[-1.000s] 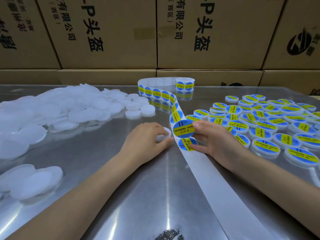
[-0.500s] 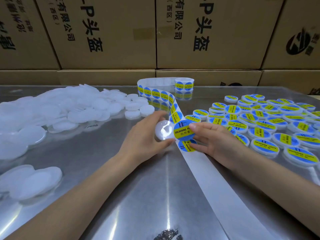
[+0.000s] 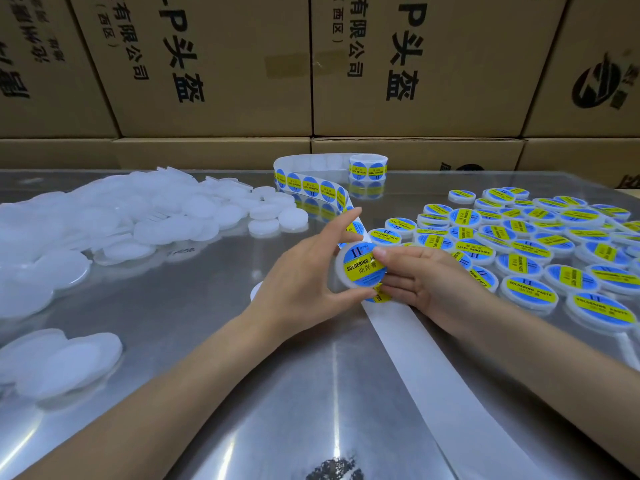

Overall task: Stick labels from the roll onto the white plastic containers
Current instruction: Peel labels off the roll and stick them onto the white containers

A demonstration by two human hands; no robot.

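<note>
Hands are meeting at the middle of the steel table (image 3: 173, 341). The left hand (image 3: 304, 282) is gripping a white plastic container (image 3: 341, 271) by its rim, tilted toward the camera, while the right hand (image 3: 426, 282) is pressing a blue-and-yellow soldering paste label (image 3: 362, 268) onto its lid with a fingertip. Backing strip (image 3: 433, 368) is trailing near-right from under them; the label roll (image 3: 367, 167) is standing far behind. Unlabelled containers (image 3: 145, 216) are lying left, labelled containers (image 3: 530, 247) right.
</note>
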